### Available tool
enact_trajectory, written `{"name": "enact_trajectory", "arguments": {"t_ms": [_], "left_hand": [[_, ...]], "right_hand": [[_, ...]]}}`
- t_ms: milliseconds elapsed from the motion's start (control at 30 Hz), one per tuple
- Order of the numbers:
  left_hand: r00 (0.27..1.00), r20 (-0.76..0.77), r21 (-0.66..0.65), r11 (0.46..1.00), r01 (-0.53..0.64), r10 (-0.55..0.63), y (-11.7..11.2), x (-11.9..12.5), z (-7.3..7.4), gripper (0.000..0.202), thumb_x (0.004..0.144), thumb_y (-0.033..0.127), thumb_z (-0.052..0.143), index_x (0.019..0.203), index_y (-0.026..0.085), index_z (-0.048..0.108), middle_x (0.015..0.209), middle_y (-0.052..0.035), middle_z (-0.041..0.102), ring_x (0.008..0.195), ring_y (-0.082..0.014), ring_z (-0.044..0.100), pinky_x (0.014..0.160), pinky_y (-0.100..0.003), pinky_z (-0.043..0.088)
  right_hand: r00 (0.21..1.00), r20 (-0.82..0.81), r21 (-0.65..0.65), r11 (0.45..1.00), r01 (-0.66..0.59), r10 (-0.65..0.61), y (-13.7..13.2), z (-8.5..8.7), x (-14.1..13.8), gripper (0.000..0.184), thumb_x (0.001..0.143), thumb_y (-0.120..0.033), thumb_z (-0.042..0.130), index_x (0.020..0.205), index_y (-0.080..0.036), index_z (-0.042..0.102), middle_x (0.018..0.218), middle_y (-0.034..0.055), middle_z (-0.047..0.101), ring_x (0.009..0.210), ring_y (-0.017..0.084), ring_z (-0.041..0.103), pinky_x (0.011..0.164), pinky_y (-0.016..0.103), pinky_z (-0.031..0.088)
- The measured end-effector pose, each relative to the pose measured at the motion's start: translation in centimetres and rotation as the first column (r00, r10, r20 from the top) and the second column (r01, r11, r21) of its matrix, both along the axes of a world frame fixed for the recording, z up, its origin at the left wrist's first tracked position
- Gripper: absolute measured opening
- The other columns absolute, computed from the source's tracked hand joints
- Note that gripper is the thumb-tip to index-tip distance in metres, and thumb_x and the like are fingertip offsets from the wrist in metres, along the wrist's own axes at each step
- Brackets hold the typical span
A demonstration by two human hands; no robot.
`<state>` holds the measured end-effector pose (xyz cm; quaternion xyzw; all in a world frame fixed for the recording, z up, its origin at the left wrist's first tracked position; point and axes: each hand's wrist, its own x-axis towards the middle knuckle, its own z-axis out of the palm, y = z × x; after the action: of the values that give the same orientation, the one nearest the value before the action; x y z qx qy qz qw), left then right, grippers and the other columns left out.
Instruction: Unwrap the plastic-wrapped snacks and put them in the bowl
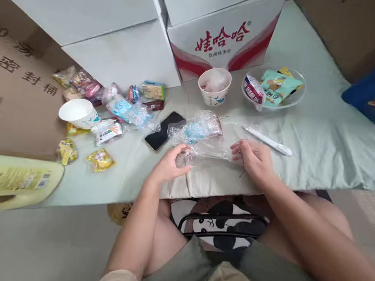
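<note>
A clear plastic bag [209, 149] lies crinkled and spread between my two hands at the table's near edge. My left hand [171, 164] curls around its left end, thumb and fingers bent with plastic in the gap. At the right end, my right hand [254, 161] has its fingers closed on the film. Just beyond is a wrapped item [197, 132] with a light blue label and something reddish-brown at its right end. A white pen-like tool [267, 140] lies beyond my right hand. A black phone-like slab [164, 130] rests beyond my left hand.
A paper cup [214, 86] holding plastic and a clear bowl [271, 101] of snack packets stand at the back. Another paper cup [79, 112] tilts among several wrapped sweets [101, 160] at left. White cartons [222, 43] wall the rear; a yellow jug [10, 181] stands left.
</note>
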<state>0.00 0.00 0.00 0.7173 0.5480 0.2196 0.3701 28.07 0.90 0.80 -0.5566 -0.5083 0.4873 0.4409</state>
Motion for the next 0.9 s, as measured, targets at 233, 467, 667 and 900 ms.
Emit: {"name": "enact_trajectory", "arguments": {"t_ms": [233, 467, 667, 900], "left_hand": [[0.999, -0.007, 0.005, 0.999, -0.049, 0.049, -0.03, 0.12, -0.43, 0.056, 0.078, 0.011, 0.058, 0.134, 0.021, 0.052, 0.120, -0.0082, 0.069, 0.118, -0.0230, 0.065, 0.108, -0.040, 0.049], [1.000, 0.010, 0.024, 1.000, 0.004, -0.004, 0.19, -0.26, -0.83, 0.062, 0.077, 0.001, 0.048, 0.135, 0.022, 0.051, 0.121, -0.0070, 0.071, 0.116, -0.0211, 0.066, 0.103, -0.037, 0.053], [0.997, 0.047, 0.028, 0.997, -0.069, 0.067, 0.24, 0.07, -0.77, 0.037, 0.091, 0.024, 0.056, 0.128, 0.020, 0.057, 0.119, -0.0096, 0.072, 0.112, -0.0223, 0.069, 0.100, -0.036, 0.054], [0.996, 0.012, 0.055, 0.995, -0.085, 0.085, 0.17, 0.16, -0.68, 0.031, 0.092, 0.031, 0.057, 0.120, 0.020, 0.064, 0.115, -0.0085, 0.072, 0.110, -0.0224, 0.069, 0.098, -0.036, 0.054]], "right_hand": [[1.000, 0.020, 0.021, 1.000, 0.007, -0.007, 0.25, -0.32, -0.07, 0.068, 0.081, -0.083, 0.051, 0.060, -0.019, 0.065, 0.077, 0.0082, 0.072, 0.055, 0.014, 0.062, 0.058, 0.030, 0.054], [1.000, 0.011, 0.015, 1.000, 0.013, -0.014, 0.45, -0.32, -0.27, 0.063, 0.085, -0.075, 0.051, 0.057, -0.020, 0.062, 0.073, 0.0077, 0.071, 0.053, 0.014, 0.059, 0.057, 0.030, 0.052], [0.990, 0.134, 0.063, 0.996, -0.056, 0.047, 0.33, -0.56, -0.22, 0.061, 0.091, -0.070, 0.043, 0.058, -0.021, 0.060, 0.071, 0.0072, 0.071, 0.058, 0.017, 0.060, 0.062, 0.032, 0.049], [0.875, 0.458, 0.120, 0.964, -0.237, 0.158, 0.03, -0.70, -0.23, 0.049, 0.096, -0.047, 0.038, 0.059, -0.021, 0.056, 0.068, 0.0069, 0.067, 0.067, 0.019, 0.061, 0.070, 0.033, 0.042]]}}
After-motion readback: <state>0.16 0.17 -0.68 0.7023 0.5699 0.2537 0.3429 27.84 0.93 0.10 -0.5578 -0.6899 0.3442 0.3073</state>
